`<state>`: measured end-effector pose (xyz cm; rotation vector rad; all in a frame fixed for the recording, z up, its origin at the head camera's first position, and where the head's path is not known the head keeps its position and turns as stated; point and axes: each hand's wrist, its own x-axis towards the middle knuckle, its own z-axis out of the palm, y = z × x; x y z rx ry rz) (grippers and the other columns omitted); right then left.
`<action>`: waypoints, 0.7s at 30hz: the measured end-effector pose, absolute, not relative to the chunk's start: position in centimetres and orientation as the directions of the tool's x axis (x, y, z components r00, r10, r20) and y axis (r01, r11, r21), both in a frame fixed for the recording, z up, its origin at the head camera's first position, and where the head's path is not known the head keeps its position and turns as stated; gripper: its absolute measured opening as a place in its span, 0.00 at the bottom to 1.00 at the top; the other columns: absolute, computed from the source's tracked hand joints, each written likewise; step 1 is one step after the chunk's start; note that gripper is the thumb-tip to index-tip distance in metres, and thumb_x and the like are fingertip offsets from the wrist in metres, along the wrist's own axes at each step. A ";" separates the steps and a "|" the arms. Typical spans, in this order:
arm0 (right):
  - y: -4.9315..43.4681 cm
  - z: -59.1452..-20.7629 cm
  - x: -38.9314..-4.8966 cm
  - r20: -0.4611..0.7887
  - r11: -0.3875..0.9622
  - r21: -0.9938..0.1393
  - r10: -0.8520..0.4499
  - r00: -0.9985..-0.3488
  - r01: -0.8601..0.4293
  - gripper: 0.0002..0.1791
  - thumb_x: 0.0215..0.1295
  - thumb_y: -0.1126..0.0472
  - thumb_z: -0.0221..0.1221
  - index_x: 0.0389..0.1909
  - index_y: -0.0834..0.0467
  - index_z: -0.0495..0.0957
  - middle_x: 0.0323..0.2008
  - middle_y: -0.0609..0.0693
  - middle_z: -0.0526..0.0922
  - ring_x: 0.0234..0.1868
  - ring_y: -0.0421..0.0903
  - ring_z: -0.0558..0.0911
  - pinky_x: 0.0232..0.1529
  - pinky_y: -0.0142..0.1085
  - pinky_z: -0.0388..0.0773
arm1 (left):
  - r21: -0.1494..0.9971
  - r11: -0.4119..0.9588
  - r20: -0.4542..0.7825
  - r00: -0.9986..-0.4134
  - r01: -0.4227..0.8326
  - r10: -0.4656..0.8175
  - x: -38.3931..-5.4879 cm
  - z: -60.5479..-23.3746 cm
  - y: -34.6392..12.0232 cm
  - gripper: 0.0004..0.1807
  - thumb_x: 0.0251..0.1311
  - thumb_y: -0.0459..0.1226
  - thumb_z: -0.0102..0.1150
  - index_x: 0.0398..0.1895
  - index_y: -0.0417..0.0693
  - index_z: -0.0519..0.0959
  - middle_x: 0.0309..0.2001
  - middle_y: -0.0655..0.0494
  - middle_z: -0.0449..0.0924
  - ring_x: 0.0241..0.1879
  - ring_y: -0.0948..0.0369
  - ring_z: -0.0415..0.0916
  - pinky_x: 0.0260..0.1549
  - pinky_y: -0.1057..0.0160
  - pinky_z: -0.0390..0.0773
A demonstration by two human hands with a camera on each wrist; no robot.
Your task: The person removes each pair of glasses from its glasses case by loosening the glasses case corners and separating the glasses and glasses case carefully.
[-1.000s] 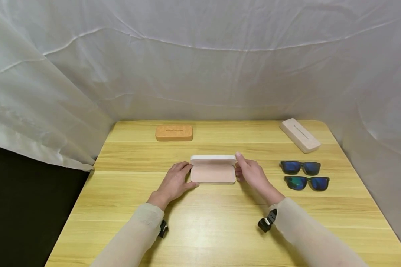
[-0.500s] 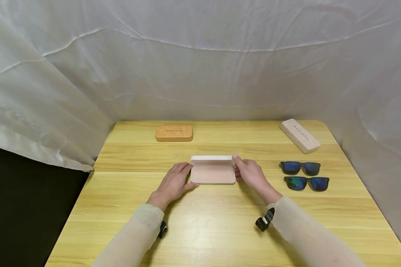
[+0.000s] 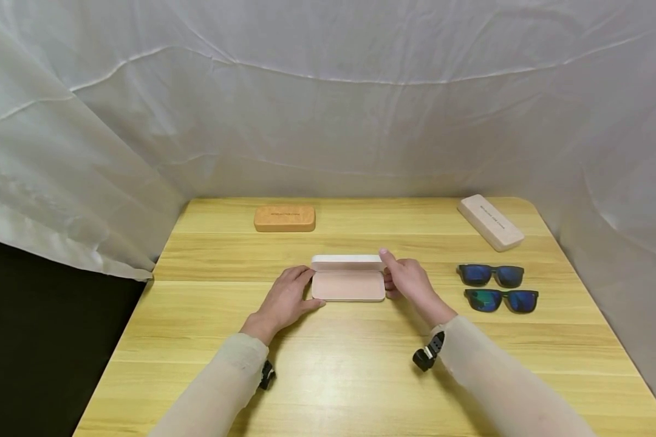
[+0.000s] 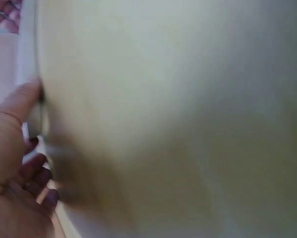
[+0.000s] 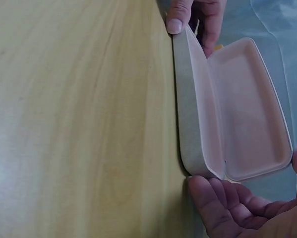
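The open glasses case (image 3: 348, 279) lies on the table (image 3: 339, 370) between the left hand (image 3: 284, 297) and the right hand (image 3: 413, 285), lid (image 3: 347, 263) raised. The left hand grips one end, thumb at the near corner; the right hand holds the opposite end, thumb on the lid's edge, fingers beside the base (image 3: 348, 287).

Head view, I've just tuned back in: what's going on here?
A person has both hands on an open pink-lined case in the middle of the table. The left hand holds its left end, and the right hand is at the right end, thumb against the raised lid. Nothing shows inside the case. Two pairs of sunglasses lie to the right, untouched. Farther back are a closed orange case and a closed pale case.
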<state>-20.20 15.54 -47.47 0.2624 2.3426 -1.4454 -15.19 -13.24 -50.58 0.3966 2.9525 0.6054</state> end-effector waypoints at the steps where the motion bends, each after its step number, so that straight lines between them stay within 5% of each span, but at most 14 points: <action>1: 15.6 -47.5 -20.3 -0.422 0.443 -0.819 -0.036 -0.906 0.364 0.45 0.75 0.26 0.48 0.47 0.68 0.81 0.40 0.58 0.84 0.37 0.47 0.83 0.40 0.38 0.91 | 0.412 0.887 -0.063 -0.964 0.210 0.257 -15.2 -50.3 -13.0 0.43 0.65 0.55 0.71 0.76 0.42 0.70 0.74 0.43 0.71 0.75 0.44 0.64 0.76 0.45 0.67; 7: 15.8 -47.6 -20.7 -0.484 0.440 -0.798 -0.063 -0.873 0.411 0.45 0.74 0.25 0.49 0.49 0.69 0.80 0.40 0.59 0.83 0.35 0.48 0.84 0.39 0.40 0.92 | 0.653 0.754 -0.267 -0.952 -0.065 0.150 -15.3 -48.1 -12.0 0.37 0.66 0.49 0.72 0.68 0.31 0.76 0.61 0.37 0.79 0.58 0.46 0.75 0.63 0.45 0.78; 11: 16.0 -47.4 -20.8 -0.521 0.437 -0.787 -0.095 -0.848 0.435 0.51 0.73 0.22 0.46 0.52 0.72 0.80 0.42 0.60 0.84 0.35 0.47 0.85 0.39 0.41 0.92 | 0.823 0.438 -0.459 -0.877 -0.361 0.139 -15.6 -47.1 -12.2 0.29 0.77 0.50 0.59 0.59 0.28 0.79 0.50 0.41 0.82 0.46 0.53 0.78 0.53 0.53 0.83; 16: 16.4 -47.0 -20.8 -0.566 0.411 -0.780 -0.138 -0.813 0.473 0.53 0.74 0.22 0.44 0.54 0.73 0.80 0.43 0.60 0.85 0.35 0.47 0.86 0.40 0.41 0.92 | 0.812 0.097 -0.583 -0.802 -0.575 0.130 -16.0 -46.8 -12.7 0.40 0.79 0.59 0.48 0.64 0.26 0.72 0.52 0.40 0.76 0.47 0.55 0.78 0.54 0.60 0.87; 21: 16.2 -46.5 -20.9 -0.573 0.412 -0.778 -0.153 -0.805 0.475 0.49 0.75 0.26 0.48 0.56 0.74 0.79 0.44 0.61 0.85 0.35 0.47 0.87 0.40 0.39 0.92 | 0.792 0.160 -0.607 -0.788 -0.589 0.101 -16.4 -46.3 -12.6 0.43 0.79 0.63 0.43 0.62 0.26 0.75 0.49 0.40 0.78 0.41 0.57 0.79 0.49 0.63 0.88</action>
